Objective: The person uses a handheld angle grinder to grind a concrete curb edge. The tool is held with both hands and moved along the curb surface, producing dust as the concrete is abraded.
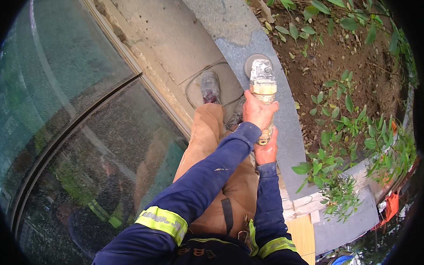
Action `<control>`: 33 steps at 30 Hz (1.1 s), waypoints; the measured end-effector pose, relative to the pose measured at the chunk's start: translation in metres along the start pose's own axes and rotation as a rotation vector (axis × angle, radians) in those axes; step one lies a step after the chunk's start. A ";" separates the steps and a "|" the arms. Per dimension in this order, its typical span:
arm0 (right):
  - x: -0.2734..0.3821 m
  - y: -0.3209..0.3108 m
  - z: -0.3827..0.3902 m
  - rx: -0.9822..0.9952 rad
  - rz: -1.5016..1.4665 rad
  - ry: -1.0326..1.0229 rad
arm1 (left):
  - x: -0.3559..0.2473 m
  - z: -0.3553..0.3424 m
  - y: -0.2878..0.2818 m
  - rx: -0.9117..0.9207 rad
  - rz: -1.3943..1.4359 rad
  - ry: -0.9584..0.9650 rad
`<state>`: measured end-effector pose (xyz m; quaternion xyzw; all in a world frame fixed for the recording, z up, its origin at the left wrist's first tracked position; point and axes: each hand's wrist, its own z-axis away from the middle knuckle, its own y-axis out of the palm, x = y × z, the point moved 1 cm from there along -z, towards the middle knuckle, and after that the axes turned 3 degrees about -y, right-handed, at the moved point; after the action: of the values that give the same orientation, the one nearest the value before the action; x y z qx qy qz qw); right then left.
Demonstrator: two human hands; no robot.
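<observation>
An angle grinder (264, 86), its body smeared with pale dust, points away from me over a curved grey stone slab (286, 130). Its round disc (251, 62) lies flat on or just above the slab; I cannot tell whether they touch. My left hand (258, 111) is wrapped round the middle of the body, behind the metal head. Closer to me, my right hand (267, 151) grips the rear end, with its fingers partly hidden. Around the disc the stone looks bluer than the paler, blotched stretch farther off.
A thin cable (188, 89) loops on the paving (171, 45) around my shoe (210, 86). Glass panels (75, 90) in a frame stand along the left. Soil (331, 72) with leafy plants (351, 113) borders the slab's right side. A yellowish board (301, 234) lies at lower right.
</observation>
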<state>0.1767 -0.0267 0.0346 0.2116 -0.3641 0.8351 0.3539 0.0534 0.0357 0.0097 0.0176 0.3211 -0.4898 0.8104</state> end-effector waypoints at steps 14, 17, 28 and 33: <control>0.001 0.007 -0.003 -0.014 0.048 -0.042 | -0.003 -0.006 -0.006 -0.019 -0.033 0.018; 0.002 0.004 0.003 -0.042 0.017 -0.001 | -0.003 0.000 -0.002 0.016 -0.047 -0.002; 0.005 0.010 -0.022 0.007 0.030 -0.015 | -0.016 -0.020 -0.006 -0.045 -0.051 0.015; -0.001 0.006 -0.006 -0.001 0.019 -0.012 | -0.004 -0.005 -0.005 -0.020 -0.002 0.015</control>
<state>0.1723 -0.0254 0.0279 0.2131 -0.3689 0.8368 0.3440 0.0458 0.0384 0.0093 0.0129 0.3320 -0.4874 0.8075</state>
